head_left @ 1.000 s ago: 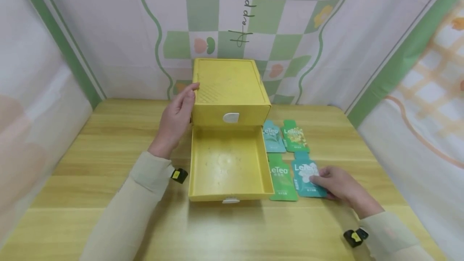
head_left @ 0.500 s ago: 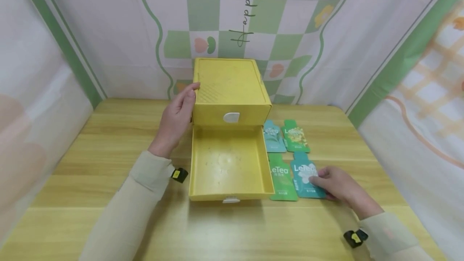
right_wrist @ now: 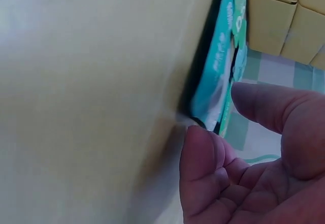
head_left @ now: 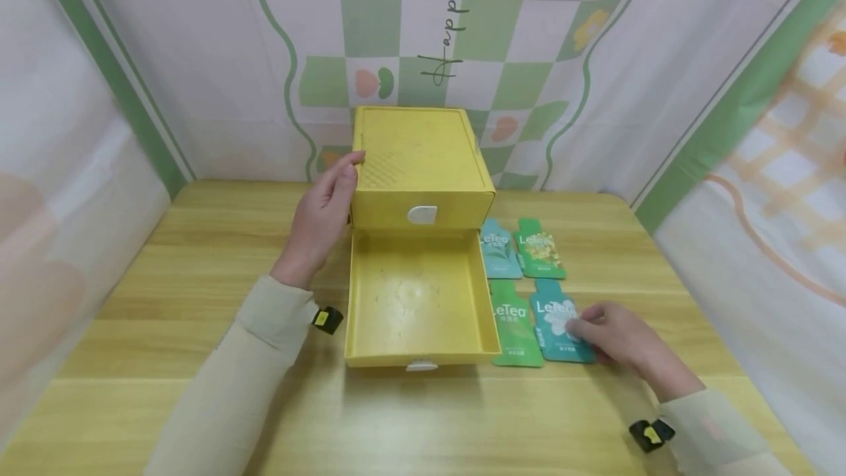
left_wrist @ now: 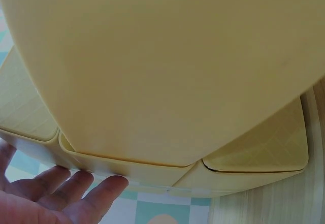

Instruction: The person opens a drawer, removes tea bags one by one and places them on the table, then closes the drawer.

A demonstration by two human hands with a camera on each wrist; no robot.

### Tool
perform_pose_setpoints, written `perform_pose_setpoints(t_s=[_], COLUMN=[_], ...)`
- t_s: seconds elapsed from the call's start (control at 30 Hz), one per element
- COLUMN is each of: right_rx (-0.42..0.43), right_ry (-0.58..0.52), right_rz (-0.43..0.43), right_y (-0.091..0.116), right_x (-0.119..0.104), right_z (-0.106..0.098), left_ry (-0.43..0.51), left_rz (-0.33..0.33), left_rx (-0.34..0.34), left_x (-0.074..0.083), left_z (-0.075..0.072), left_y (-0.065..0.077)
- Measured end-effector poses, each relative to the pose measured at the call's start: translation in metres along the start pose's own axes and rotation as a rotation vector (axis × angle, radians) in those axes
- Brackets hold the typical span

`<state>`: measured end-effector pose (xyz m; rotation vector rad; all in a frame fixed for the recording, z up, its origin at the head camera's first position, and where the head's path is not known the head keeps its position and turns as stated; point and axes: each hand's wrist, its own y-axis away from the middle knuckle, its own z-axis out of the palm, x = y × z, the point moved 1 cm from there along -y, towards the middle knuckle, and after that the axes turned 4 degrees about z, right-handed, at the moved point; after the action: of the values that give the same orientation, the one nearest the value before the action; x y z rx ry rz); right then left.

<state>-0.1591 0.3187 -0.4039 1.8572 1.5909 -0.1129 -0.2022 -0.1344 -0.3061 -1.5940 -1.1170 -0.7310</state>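
A yellow two-tier drawer box (head_left: 423, 145) stands at the middle of the table, its lower drawer (head_left: 423, 357) pulled out with nothing inside. My left hand (head_left: 320, 215) rests against the box's left side, fingertips at the top edge. In the left wrist view its fingers (left_wrist: 104, 193) lie fairly straight along the yellow wall. A teal LeTea sachet (head_left: 551, 340) lies right of the drawer. My right hand (head_left: 624, 340) pinches its right edge, thumb on the printed face. Seen from the right wrist, the sachet (right_wrist: 213, 71) reaches the gap between thumb and curled fingers.
A green sachet (head_left: 515, 336) lies left of the teal one, partly hidden by the drawer. Behind them are a light blue sachet (head_left: 502, 263) and a green sachet with yellow flowers (head_left: 538, 252). Patterned cloth (head_left: 370, 20) hangs behind the wooden table (head_left: 231, 255).
The teal sachet has shifted and turned very slightly at its right edge under my right hand. My left hand, the box and the other sachets stay as they were.
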Motion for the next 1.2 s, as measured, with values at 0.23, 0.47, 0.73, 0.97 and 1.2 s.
perform_pose_setpoints(t_s=[0.23, 0.47, 0.73, 0.97, 1.2], right_rx=[0.103, 0.259, 0.383, 0.528, 0.74], right_ry=[0.086, 0.105, 0.051, 0.057, 0.151], right_rz=[-0.08, -0.201, -0.409, -0.668, -1.047], right_y=[0.007, 0.03, 0.055, 0.072, 0.087], right_x=[-0.016, -0.061, -0.106, -0.132, -0.156], right_z=[-0.006, -0.008, 0.006, 0.024, 0.045], left_ry=[-0.004, 0.001, -0.002, -0.005, -0.005], left_rz=[0.004, 0.0, 0.025, 0.012, 0.009], left_rx=[-0.01, 0.007, 0.016, 0.022, 0.025], left_x=[0.004, -0.016, -0.03, -0.029, -0.029], left_z=[0.0, 0.002, 0.004, 0.004, 0.003], left_y=[0.002, -0.005, -0.009, -0.008, -0.008])
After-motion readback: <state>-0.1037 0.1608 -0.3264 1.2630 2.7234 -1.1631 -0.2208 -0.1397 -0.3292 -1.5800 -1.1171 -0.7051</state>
